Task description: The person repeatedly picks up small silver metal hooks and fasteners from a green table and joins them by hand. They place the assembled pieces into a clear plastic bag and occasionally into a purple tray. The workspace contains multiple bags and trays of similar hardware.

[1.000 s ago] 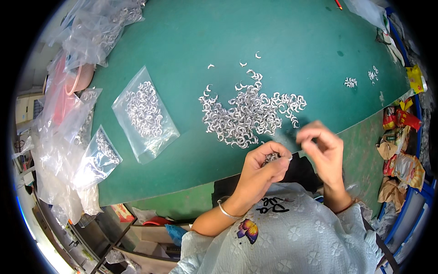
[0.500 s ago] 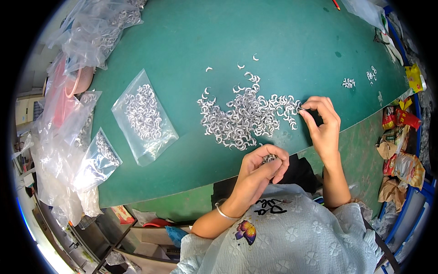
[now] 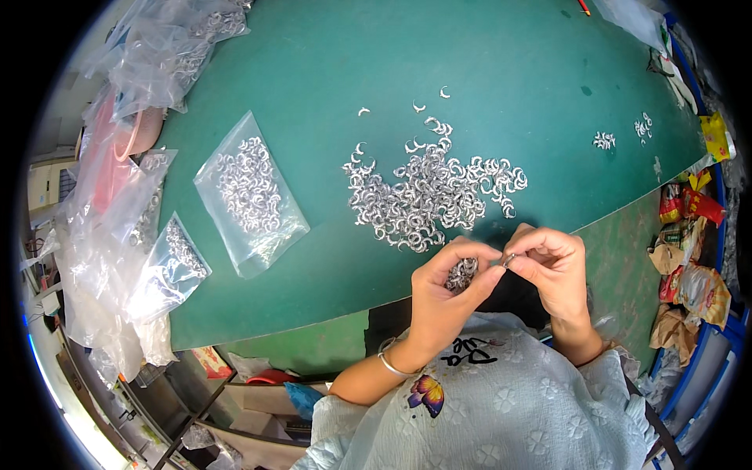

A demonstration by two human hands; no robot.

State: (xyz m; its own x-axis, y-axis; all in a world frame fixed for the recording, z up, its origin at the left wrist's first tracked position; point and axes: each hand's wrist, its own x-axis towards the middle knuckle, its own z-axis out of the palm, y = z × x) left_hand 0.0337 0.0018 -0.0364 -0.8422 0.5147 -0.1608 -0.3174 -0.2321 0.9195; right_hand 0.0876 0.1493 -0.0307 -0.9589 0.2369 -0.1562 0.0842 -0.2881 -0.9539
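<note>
In front of my body, just over the table's near edge, both hands meet at the fingertips. My left hand (image 3: 442, 301) is curled round a cluster of small silver crescent-shaped metal pieces (image 3: 461, 276), which shows between thumb and forefinger. A single silver crescent piece (image 3: 509, 259) is pinched in my right hand (image 3: 554, 270), close against the left fingertips. Beyond them a loose pile of the same crescents (image 3: 427, 192) is spread on the green table (image 3: 329, 290). A few strays lie past its far side.
To the left lies a clear plastic bag (image 3: 251, 196) of crescents, with a smaller bag (image 3: 176, 266) nearby. Plastic bags and a pink basket (image 3: 141, 137) crowd the left edge. Two small groups of pieces (image 3: 604, 140) sit at right. Snack packets (image 3: 689, 204) line the right side.
My right hand has come from the right end of the pile toward me and met the left hand, bringing a crescent piece. The left fingers have opened somewhat, showing more of the held cluster.
</note>
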